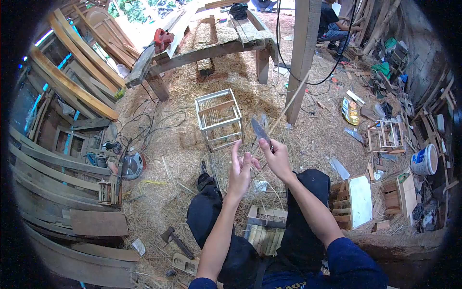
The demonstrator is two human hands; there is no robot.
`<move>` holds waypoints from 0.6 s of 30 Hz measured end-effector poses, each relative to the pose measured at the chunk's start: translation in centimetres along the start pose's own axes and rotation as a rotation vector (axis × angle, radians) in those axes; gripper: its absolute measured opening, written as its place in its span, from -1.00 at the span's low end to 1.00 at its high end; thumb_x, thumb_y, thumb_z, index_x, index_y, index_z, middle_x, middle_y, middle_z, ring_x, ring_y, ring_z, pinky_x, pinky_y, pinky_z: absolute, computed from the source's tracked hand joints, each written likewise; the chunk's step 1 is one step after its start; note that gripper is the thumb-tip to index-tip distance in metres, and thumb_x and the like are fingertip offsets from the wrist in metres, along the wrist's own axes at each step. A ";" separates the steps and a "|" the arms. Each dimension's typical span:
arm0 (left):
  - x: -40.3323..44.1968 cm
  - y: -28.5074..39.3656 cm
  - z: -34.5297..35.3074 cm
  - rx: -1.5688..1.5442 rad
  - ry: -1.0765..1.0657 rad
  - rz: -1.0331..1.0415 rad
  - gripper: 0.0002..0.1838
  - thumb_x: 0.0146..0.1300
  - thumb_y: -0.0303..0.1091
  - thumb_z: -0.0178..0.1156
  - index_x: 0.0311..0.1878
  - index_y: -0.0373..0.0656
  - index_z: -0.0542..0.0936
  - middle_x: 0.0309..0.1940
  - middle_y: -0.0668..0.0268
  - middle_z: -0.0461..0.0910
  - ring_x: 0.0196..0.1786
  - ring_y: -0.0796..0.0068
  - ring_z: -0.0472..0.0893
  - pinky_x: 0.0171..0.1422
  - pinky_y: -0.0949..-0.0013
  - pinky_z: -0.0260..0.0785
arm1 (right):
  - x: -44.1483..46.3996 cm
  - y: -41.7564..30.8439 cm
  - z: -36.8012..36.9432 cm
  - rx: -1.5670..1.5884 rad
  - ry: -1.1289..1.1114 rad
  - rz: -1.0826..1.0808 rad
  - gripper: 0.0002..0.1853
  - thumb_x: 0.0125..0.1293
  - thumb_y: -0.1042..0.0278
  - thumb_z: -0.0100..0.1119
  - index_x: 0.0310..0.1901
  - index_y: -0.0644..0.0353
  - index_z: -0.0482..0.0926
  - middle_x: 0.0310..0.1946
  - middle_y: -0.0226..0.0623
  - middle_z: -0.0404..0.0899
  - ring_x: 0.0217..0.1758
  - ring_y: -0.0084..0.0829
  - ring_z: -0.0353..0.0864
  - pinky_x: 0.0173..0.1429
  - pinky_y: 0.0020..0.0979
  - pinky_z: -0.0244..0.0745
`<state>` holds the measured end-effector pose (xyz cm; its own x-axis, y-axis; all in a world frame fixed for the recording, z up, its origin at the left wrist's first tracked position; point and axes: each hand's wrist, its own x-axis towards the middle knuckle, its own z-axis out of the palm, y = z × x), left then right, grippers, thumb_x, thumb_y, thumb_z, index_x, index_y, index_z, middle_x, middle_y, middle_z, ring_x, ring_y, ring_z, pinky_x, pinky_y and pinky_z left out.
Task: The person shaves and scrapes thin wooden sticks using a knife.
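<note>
My right hand is closed round the handle of a knife, its blade pointing up and to the left. Beside it, my left hand has its index finger and thumb raised and its other fingers curled. A long thin wooden strip slants down from the upper right, behind the knife, towards the left hand; the hands partly hide its lower end, where the left fingers seem to hold it. Ahead on the ground stands a small wooden frame with thin bars. Between my legs sits a small slatted wooden box.
Wood shavings cover the ground. A rough workbench with a red power tool stands ahead, beside a post. Curved timbers line the left. A hatchet, a white bucket and a seated person are around.
</note>
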<state>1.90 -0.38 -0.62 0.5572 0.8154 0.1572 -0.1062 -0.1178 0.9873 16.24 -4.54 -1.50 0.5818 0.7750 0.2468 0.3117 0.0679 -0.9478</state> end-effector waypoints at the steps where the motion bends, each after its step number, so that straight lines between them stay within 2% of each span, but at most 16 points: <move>1: 0.1 -0.2 0.3 -0.050 0.014 0.021 -0.24 0.55 0.15 -0.05 0.55 -0.20 0.04 -0.49 0.34 0.53 -0.44 0.59 0.54 -0.25 0.44 0.39 | 0.0 0.2 0.2 -0.002 0.004 0.008 -0.43 0.48 -0.12 0.15 -0.42 0.33 0.60 -0.67 -0.45 0.31 -0.52 -0.63 0.23 -0.47 -0.38 0.18; 4: 0.0 0.0 0.8 -0.131 0.129 -0.054 -0.35 0.58 0.10 -0.08 0.47 -0.19 0.18 -0.51 0.36 0.49 -0.52 0.63 0.49 -0.39 0.49 0.36 | -0.3 0.3 0.8 0.020 -0.010 0.037 -0.42 0.50 -0.13 0.13 -0.41 0.34 0.59 -0.66 -0.50 0.33 -0.51 -0.65 0.23 -0.47 -0.38 0.17; 7: 0.2 0.7 0.5 -0.065 0.235 -0.094 -0.42 0.58 0.08 -0.07 0.43 -0.15 0.25 -0.54 0.39 0.43 -0.59 0.62 0.44 -0.47 0.48 0.32 | -0.5 0.1 1.2 0.127 -0.087 0.074 -0.41 0.51 -0.14 0.10 -0.39 0.35 0.59 -0.62 -0.57 0.35 -0.49 -0.67 0.23 -0.45 -0.39 0.16; 8: 0.4 0.4 0.6 -0.062 0.253 -0.075 -0.43 0.59 0.06 -0.09 0.46 -0.11 0.22 -0.58 0.41 0.39 -0.64 0.66 0.39 -0.56 0.50 0.26 | -0.6 0.3 1.4 0.183 -0.132 0.096 -0.40 0.52 -0.14 0.09 -0.38 0.36 0.60 -0.61 -0.59 0.35 -0.49 -0.67 0.22 -0.45 -0.40 0.15; 9: 0.4 0.4 0.6 -0.044 0.264 -0.072 -0.42 0.60 0.06 -0.10 0.47 -0.11 0.21 -0.60 0.42 0.37 -0.64 0.66 0.39 -0.56 0.50 0.25 | -0.6 0.3 1.5 0.239 -0.176 0.118 -0.40 0.52 -0.15 0.08 -0.37 0.36 0.60 -0.59 -0.61 0.35 -0.48 -0.68 0.22 -0.45 -0.41 0.15; 12: 0.6 0.4 0.5 -0.033 0.292 -0.068 -0.41 0.61 0.07 -0.13 0.50 -0.09 0.18 -0.63 0.46 0.32 -0.65 0.67 0.38 -0.58 0.51 0.24 | -1.3 0.1 1.1 0.088 -0.262 0.115 -0.36 0.54 -0.19 0.02 -0.33 0.37 0.61 -0.57 -0.60 0.35 -0.47 -0.67 0.22 -0.43 -0.40 0.16; 15: 0.5 0.6 0.5 -0.084 0.313 -0.063 -0.40 0.61 0.07 -0.15 0.52 -0.09 0.16 -0.64 0.47 0.30 -0.66 0.68 0.36 -0.60 0.53 0.21 | 0.0 -0.5 -0.5 0.067 -0.020 0.153 -0.28 0.54 -0.30 -0.09 -0.36 0.37 0.58 -0.59 -0.59 0.36 -0.48 -0.64 0.25 -0.44 -0.38 0.17; 16: 0.3 0.7 0.4 -0.076 0.321 -0.053 -0.40 0.61 0.06 -0.16 0.52 -0.09 0.15 -0.64 0.47 0.30 -0.66 0.69 0.35 -0.60 0.53 0.21 | 1.0 0.6 -1.3 0.083 0.029 0.191 -0.21 0.57 -0.33 -0.28 -0.40 0.37 0.52 -0.65 -0.47 0.36 -0.55 -0.53 0.27 -0.44 -0.31 0.21; 18: 0.1 1.3 0.4 -0.040 0.337 -0.032 -0.41 0.62 0.04 -0.16 0.52 -0.09 0.16 -0.63 0.47 0.30 -0.66 0.70 0.33 -0.60 0.54 0.20 | 1.5 1.1 -2.1 -0.121 0.138 0.099 -0.24 0.60 -0.28 -0.34 -0.40 0.35 0.51 -0.68 -0.31 0.39 -0.61 -0.38 0.34 -0.46 -0.22 0.24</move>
<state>2.14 -0.69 0.69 0.2579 0.9605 0.1041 -0.1291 -0.0725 0.9890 19.02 -4.64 -1.74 0.7090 0.6800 0.1869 0.3307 -0.0865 -0.9398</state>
